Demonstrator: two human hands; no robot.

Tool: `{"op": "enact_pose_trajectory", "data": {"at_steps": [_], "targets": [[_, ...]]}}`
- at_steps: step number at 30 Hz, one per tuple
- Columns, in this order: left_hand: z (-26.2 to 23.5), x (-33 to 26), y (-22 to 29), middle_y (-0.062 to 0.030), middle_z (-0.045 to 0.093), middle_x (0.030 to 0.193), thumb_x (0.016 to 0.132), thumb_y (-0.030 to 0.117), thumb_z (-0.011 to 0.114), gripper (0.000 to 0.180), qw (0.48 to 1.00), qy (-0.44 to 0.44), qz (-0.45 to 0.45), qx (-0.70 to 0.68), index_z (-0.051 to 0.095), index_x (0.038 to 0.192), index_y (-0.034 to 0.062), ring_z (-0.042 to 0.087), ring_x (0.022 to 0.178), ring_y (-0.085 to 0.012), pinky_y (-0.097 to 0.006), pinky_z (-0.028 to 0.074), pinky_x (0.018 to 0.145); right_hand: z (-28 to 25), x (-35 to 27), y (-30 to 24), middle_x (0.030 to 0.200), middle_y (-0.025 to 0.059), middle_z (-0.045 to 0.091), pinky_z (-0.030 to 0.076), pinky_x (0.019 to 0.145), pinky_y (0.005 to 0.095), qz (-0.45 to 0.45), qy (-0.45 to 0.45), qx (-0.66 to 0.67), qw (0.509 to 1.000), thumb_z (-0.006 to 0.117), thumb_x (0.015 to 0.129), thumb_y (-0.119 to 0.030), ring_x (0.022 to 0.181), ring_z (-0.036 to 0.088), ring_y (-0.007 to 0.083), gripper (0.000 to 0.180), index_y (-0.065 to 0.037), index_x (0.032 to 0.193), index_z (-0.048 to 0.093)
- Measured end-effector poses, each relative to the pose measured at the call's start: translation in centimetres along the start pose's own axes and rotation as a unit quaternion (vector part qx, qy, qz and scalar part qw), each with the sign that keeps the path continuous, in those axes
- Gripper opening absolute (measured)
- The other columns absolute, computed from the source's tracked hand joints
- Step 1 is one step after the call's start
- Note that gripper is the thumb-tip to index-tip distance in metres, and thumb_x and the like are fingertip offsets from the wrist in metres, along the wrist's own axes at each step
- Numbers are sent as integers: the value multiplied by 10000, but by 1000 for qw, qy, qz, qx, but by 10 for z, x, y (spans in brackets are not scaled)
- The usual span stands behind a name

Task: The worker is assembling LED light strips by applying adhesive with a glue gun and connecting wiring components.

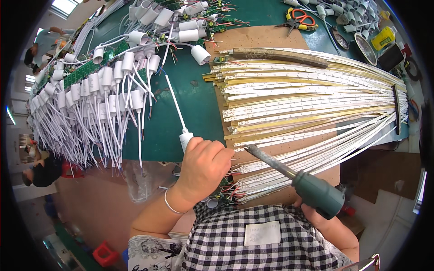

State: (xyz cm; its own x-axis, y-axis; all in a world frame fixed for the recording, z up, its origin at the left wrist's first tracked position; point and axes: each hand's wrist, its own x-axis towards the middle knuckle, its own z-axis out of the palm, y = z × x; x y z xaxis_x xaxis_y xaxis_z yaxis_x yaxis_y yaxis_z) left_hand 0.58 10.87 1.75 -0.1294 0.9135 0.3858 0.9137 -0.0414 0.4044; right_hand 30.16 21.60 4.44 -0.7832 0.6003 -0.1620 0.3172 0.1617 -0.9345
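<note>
My left hand (204, 163) is closed, with a bracelet at its wrist. A white lamp socket (186, 137) pokes out from under its fingers, and a white cable (175, 100) runs up from it across the table. The fingertips meet beside the near ends of the white LED strips (260, 142); what they pinch there is hidden. My right hand (313, 213) grips a soldering iron (316, 192) by its dark green handle. The iron's grey tip points up and left, just right of my left fingertips, above the strips.
A wooden bar (280, 57) lies across the far strips, and a dark bar (397, 109) across their right ends. White sockets with cables (101, 86) and green circuit boards crowd the left. Red-handled pliers (298, 20) and a round metal dish (365, 49) lie at the back right.
</note>
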Motion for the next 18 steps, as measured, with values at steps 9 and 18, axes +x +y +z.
{"op": "enact_pose_trajectory", "data": {"at_steps": [9, 18], "targets": [[0, -2, -1, -42, 569, 752, 666, -19, 742, 211, 1000, 3, -3, 1, 653, 839, 62, 550, 675, -225, -352, 403, 706, 5, 0, 6, 1071, 121, 668, 504, 890, 373, -10, -27, -113, 993, 755, 722, -153, 979, 639, 307, 434, -35, 1124, 644], [1, -2, -1, -42, 575, 764, 666, -16, 738, 218, 1000, -1, -9, -4, 640, 845, 62, 559, 694, -223, -353, 402, 715, 4, 3, 8, 1078, 150, 668, 511, 873, 360, -55, -53, -120, 990, 779, 719, -129, 953, 662, 279, 581, 46, 1211, 526]]}}
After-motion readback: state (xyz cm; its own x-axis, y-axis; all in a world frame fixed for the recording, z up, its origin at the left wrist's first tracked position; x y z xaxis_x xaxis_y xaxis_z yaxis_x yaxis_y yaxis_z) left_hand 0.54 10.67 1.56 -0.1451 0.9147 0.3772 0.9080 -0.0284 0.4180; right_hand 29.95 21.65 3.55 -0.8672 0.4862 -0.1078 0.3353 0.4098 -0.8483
